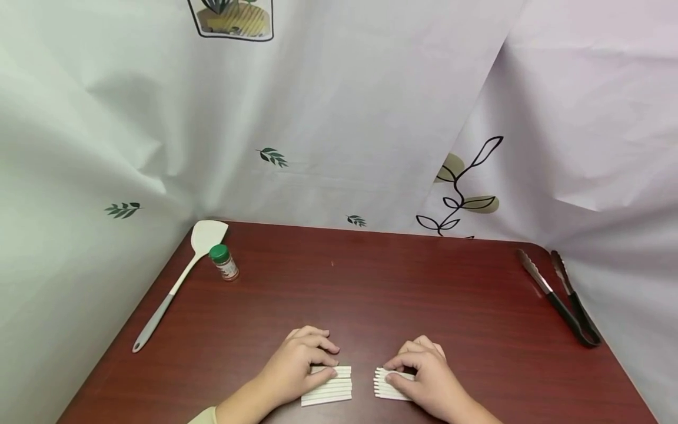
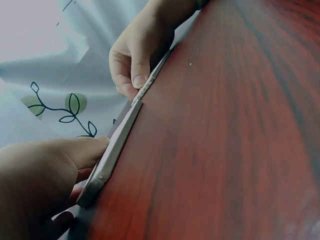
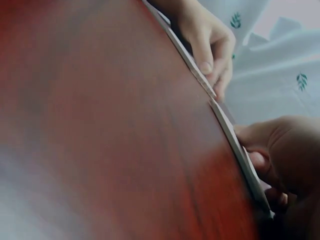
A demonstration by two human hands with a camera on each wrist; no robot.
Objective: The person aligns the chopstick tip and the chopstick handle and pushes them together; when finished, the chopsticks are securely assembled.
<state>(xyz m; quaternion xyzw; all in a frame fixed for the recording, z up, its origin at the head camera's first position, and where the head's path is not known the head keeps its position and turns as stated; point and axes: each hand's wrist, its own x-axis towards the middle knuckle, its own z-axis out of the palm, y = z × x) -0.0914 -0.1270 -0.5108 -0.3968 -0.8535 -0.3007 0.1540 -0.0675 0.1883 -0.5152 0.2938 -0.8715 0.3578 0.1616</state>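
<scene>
Two rows of white sticks lie flat near the table's front edge, with a narrow gap between them. Over the upper part of the left row of sticks [image 1: 328, 393] rests my left hand [image 1: 298, 364], its thumb on the sticks and its other fingers loosely bent beyond them. My right hand [image 1: 428, 374] covers much of the right row of sticks [image 1: 394, 393]; its thumb and index finger rest near the narrow left tips, a little apart. In the left wrist view the left row [image 2: 117, 142] appears edge-on, beside the left thumb. What lies beneath each palm is hidden.
On the dark red table [image 1: 360, 294], a white spatula [image 1: 182, 277] with a grey handle lies at the left, beside a small green-capped jar [image 1: 226, 265]. Black-handled metal tongs [image 1: 561, 300] lie along the right edge. White printed cloth [image 1: 344, 118] hangs behind and at both sides.
</scene>
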